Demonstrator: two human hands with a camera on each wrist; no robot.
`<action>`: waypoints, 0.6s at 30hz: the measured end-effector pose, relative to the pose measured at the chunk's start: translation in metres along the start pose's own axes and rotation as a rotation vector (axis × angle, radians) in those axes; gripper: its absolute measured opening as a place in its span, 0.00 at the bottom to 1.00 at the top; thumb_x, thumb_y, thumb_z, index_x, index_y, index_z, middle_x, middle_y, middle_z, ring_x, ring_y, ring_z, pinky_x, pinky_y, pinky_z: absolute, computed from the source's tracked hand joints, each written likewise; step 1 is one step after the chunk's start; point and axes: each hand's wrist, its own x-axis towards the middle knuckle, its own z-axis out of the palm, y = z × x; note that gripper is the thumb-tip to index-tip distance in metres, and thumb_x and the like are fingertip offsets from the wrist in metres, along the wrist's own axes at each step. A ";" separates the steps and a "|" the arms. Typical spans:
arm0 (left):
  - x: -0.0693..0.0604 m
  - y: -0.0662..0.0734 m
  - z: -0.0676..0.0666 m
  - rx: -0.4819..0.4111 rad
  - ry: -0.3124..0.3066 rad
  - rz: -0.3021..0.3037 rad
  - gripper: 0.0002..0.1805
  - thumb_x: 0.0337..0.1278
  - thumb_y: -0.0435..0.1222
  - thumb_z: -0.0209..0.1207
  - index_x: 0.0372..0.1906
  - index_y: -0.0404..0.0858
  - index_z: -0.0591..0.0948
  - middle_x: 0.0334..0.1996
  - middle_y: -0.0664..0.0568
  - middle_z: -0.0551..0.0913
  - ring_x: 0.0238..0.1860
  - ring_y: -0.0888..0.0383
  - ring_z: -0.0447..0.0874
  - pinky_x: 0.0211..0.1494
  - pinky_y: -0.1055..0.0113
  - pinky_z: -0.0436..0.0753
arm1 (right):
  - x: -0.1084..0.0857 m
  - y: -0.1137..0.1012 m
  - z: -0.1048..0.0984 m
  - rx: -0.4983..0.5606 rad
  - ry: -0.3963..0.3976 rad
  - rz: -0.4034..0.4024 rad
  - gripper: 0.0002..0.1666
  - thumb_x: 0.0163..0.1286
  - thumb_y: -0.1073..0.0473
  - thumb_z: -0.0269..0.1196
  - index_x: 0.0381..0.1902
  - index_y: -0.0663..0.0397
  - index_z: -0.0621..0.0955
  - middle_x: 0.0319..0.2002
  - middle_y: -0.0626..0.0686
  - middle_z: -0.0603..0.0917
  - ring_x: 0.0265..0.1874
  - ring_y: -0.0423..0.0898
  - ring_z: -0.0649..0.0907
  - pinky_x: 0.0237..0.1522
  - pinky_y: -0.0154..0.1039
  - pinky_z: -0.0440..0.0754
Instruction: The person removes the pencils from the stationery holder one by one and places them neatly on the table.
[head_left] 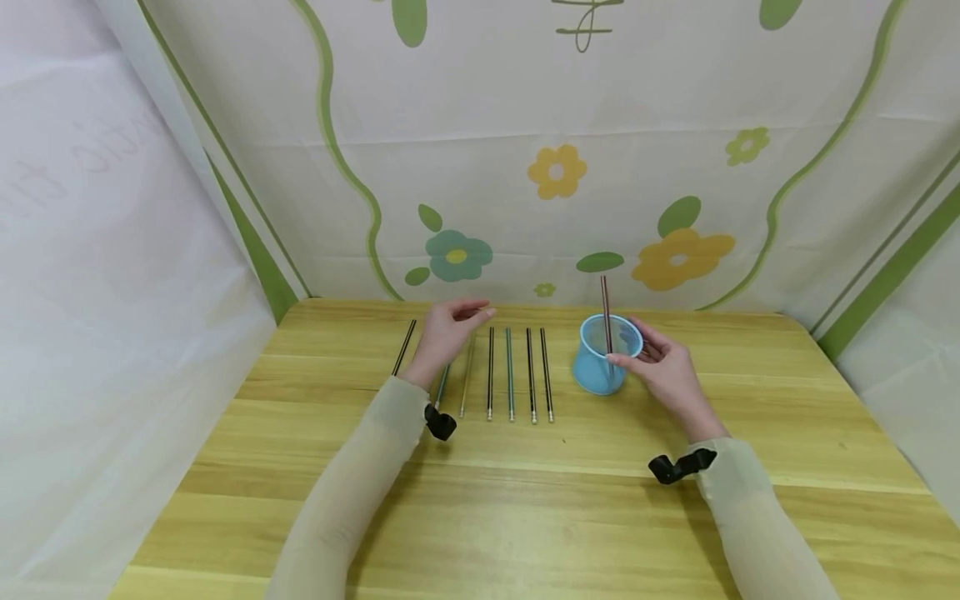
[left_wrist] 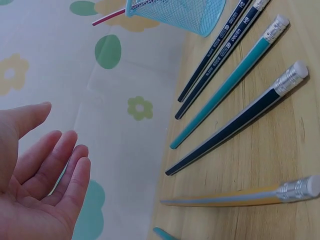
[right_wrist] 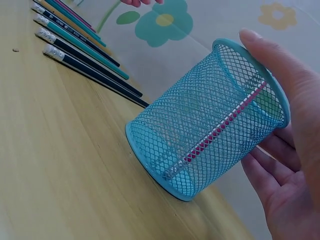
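My right hand (head_left: 667, 375) holds a blue mesh pencil cup (head_left: 591, 372) by its upper part, with the thumb at the rim and the other fingers round the far side. Inside the cup leans a dark red pencil (right_wrist: 220, 129), its silvery end near the bottom. The left hand (head_left: 442, 337) hovers above the pencil row, its fingers loosely bent and nothing between them. Nearest beneath it are a yellow pencil (left_wrist: 230, 198) and a teal pencil (head_left: 443, 385), which the left arm partly covers. Further right lie a black pencil (head_left: 491, 375) and another teal pencil (head_left: 510, 375).
Two more black pencils lie between the row's second teal pencil and the cup. One black pencil (head_left: 403, 348) is at the row's left end. The wooden table (head_left: 570, 517) meets a white, flower-printed cloth (head_left: 480, 192) at the back.
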 end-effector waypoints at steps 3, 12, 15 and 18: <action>0.000 0.001 0.002 0.008 0.000 0.006 0.18 0.66 0.47 0.68 0.55 0.44 0.87 0.45 0.56 0.87 0.47 0.59 0.84 0.51 0.60 0.83 | 0.001 0.000 0.001 -0.006 -0.006 -0.014 0.51 0.63 0.52 0.76 0.78 0.54 0.65 0.72 0.62 0.69 0.67 0.60 0.74 0.54 0.25 0.77; 0.004 0.008 0.010 -0.024 -0.015 0.033 0.20 0.67 0.46 0.67 0.57 0.41 0.86 0.47 0.55 0.87 0.48 0.58 0.84 0.53 0.60 0.83 | 0.001 0.001 0.002 0.003 -0.008 -0.028 0.49 0.62 0.53 0.77 0.77 0.52 0.67 0.71 0.63 0.71 0.65 0.60 0.75 0.53 0.25 0.78; 0.008 0.012 0.017 -0.048 -0.007 0.041 0.18 0.67 0.45 0.67 0.57 0.42 0.86 0.46 0.56 0.87 0.48 0.59 0.84 0.53 0.60 0.83 | 0.000 -0.001 0.002 0.004 -0.007 -0.018 0.48 0.62 0.53 0.77 0.77 0.52 0.68 0.71 0.62 0.71 0.66 0.60 0.75 0.53 0.24 0.78; 0.009 0.018 0.025 -0.079 -0.018 0.040 0.19 0.67 0.44 0.67 0.57 0.41 0.86 0.47 0.56 0.87 0.48 0.59 0.84 0.53 0.61 0.83 | 0.001 -0.003 0.002 0.006 -0.012 -0.005 0.48 0.63 0.55 0.76 0.77 0.54 0.67 0.71 0.63 0.70 0.66 0.60 0.74 0.53 0.24 0.78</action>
